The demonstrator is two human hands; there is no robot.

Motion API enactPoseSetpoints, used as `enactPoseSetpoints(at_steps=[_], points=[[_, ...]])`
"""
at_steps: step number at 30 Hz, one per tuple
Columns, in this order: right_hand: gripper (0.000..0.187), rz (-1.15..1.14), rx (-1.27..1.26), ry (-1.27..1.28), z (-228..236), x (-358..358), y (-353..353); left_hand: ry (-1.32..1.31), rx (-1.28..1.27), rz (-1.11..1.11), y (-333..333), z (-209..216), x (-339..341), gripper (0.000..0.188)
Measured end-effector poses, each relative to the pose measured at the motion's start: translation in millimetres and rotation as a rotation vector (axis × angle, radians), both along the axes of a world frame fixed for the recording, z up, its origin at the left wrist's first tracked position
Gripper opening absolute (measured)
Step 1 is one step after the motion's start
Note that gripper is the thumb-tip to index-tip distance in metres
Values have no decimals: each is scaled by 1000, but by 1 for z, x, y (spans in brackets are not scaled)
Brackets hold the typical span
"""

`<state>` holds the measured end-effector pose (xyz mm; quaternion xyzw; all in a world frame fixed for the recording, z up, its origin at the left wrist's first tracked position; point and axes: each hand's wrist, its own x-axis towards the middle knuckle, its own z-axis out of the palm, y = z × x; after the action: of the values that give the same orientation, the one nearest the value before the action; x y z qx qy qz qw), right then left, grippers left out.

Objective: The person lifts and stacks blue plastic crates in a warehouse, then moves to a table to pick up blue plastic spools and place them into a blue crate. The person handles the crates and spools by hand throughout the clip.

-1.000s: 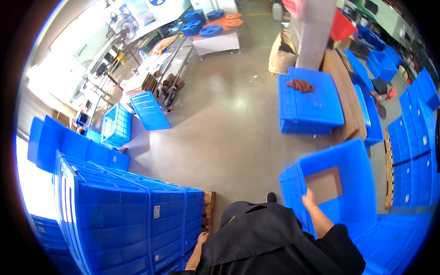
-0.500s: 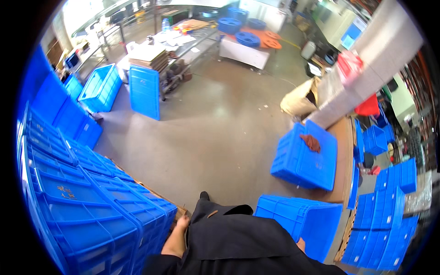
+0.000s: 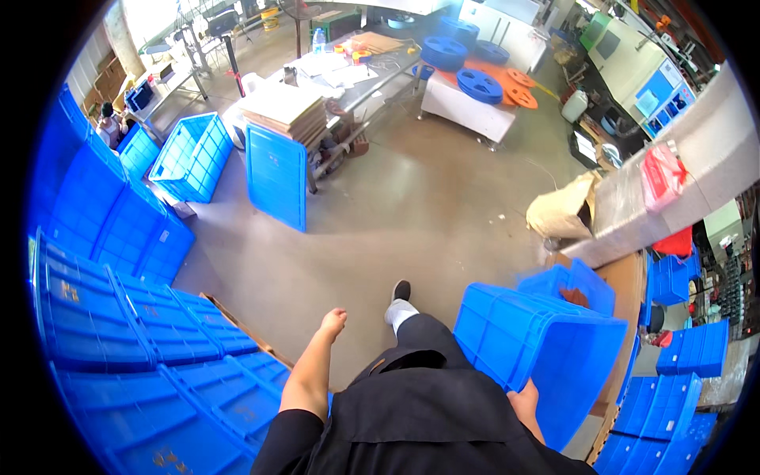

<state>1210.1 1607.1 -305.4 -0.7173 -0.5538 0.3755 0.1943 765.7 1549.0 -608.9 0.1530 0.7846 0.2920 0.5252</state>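
Note:
My right hand [image 3: 524, 402] grips the rim of a large blue plastic crate [image 3: 500, 336], with fingers hooked over its edge. The crate is tilted on my right, its open mouth turned back toward me. In front of my body on the left, my left hand [image 3: 335, 321] hangs in the air over the floor, fingers curled in and nothing visible in them. Beyond the tilted crate stands another blue crate [image 3: 546, 280], partly hidden, with a blue panel and a reddish-brown cloth [image 3: 574, 297] by it.
Blue crates [image 3: 190, 332] are stacked along my left. Ahead, a blue lid [image 3: 275, 180] leans by stacked boards [image 3: 281, 107]; an open crate [image 3: 207, 178] stands beside it. A brown sack [image 3: 558, 212] sits against a pillar [image 3: 673, 190] ahead right. More blue crates [image 3: 661, 404] stand far right.
I have stepped forward, one foot out ahead. The tilted crate has come along with my right hand, covering more of the crate beyond. My left hand has swung forward from beside the left stack.

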Motion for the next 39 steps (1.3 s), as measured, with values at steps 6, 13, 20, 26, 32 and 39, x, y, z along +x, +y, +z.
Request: enactPoseSetpoints(at_steps=[6, 13, 20, 26, 32, 39], points=[[49, 155, 39, -71, -32, -87, 173, 29, -106, 111, 64, -27, -86, 34], [45, 373, -52, -127, -52, -192, 345, 6, -228, 349, 118, -26, -170, 32], [33, 587, -102, -338, -110, -270, 504, -165, -129, 297, 294, -32, -215, 32], [22, 626, -103, -256, -189, -378, 631, -97, -97, 97, 405, -140, -323, 33], [26, 829, 75, -508, -257, -522, 814, 4, 104, 376, 590, -8, -471, 31], [29, 733, 45, -542, -292, -656, 943, 77, 162, 447, 640, 66, -521, 27]])
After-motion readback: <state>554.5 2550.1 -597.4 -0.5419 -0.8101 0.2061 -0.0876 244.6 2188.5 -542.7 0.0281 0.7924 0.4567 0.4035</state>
